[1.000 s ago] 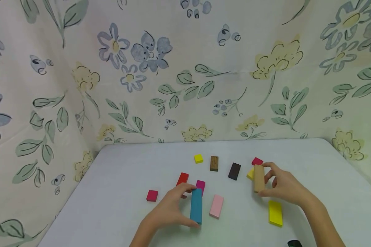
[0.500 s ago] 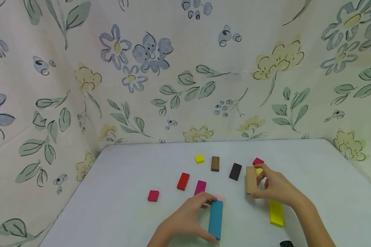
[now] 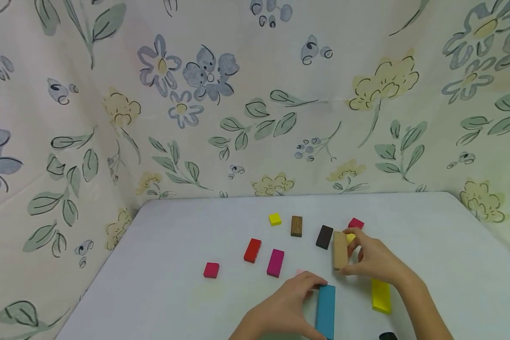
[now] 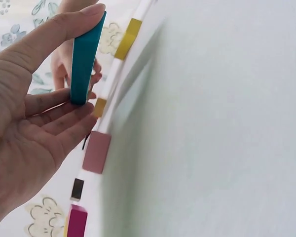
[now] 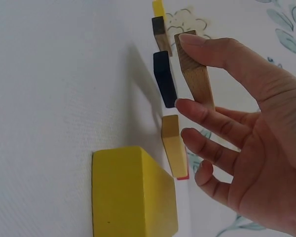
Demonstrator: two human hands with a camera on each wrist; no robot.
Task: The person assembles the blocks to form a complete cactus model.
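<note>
My left hand (image 3: 286, 307) pinches a long blue block (image 3: 325, 311) by its ends, between thumb and fingertips. In the left wrist view the blue block (image 4: 85, 59) is held up off the table. My right hand (image 3: 376, 262) grips a light wooden block (image 3: 340, 250) the same way, lifted off the table in the right wrist view (image 5: 195, 69). Below the right hand lies a long yellow block (image 3: 380, 296). A smaller yellow block (image 3: 350, 238) is partly covered by the right fingers. The left hand hides most of a pink block (image 4: 96, 152).
On the white table (image 3: 174, 245) lie a black block (image 3: 324, 237), a brown block (image 3: 296, 226), a yellow cube (image 3: 275, 219), a red block (image 3: 252, 250), a magenta block (image 3: 275, 263) and crimson pieces (image 3: 211, 270). A dark object (image 3: 388, 336) shows at the front edge. Floral cloth (image 3: 255, 94) hangs behind.
The left hand has carried the blue block right and toward the front, uncovering the red and magenta blocks. The right hand has shifted the wooden block left, close to the black block.
</note>
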